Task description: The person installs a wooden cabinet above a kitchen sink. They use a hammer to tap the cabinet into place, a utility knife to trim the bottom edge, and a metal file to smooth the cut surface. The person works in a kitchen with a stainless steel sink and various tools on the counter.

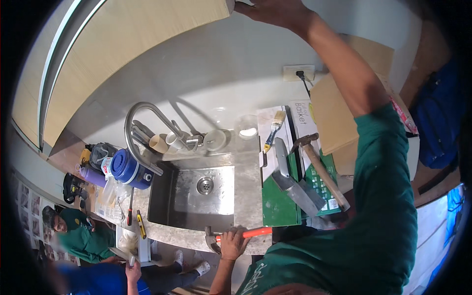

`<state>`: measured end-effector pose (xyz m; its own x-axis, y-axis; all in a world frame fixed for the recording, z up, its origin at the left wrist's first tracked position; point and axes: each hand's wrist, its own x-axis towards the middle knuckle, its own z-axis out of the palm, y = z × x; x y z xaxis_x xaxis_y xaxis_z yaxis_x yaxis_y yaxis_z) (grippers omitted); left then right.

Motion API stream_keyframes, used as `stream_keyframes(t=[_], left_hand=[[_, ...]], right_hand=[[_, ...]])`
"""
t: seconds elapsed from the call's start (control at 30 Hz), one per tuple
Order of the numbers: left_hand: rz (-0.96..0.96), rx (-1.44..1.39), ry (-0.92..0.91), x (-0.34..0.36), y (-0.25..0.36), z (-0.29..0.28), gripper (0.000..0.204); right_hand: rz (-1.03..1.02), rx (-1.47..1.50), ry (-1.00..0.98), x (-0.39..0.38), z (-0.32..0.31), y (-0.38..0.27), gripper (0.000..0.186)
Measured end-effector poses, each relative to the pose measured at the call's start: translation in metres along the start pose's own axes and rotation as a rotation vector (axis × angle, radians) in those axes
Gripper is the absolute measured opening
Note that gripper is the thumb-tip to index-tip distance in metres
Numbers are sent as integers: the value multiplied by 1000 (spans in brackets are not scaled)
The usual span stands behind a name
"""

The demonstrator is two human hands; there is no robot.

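Gripping the orange-handled claw hammer near its head, the left hand has its fingers wrapped around the handle at the front edge of the table, just beside the steel sink. The right hand is raised to the corner of the wooden cabinet; the frame crops it, so whether its fingers are clenched or released cannot be told. A wooden-handled hammer and a paintbrush lie right of the sink; a yellow utility knife lies left.
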<state>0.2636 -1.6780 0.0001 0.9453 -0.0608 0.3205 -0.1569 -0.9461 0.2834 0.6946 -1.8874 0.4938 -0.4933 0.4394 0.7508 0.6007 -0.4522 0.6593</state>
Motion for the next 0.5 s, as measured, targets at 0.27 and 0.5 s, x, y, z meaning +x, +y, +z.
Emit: stream_keyframes(t=[0.27,0.5], left_hand=[[15,18,-31,-10,-4,8,47],[164,38,-166,-10,-14,-2,34]], right_hand=[[-215,36,169,50,-64,-37,36],[270,339,-69,57,-101,-83,35]])
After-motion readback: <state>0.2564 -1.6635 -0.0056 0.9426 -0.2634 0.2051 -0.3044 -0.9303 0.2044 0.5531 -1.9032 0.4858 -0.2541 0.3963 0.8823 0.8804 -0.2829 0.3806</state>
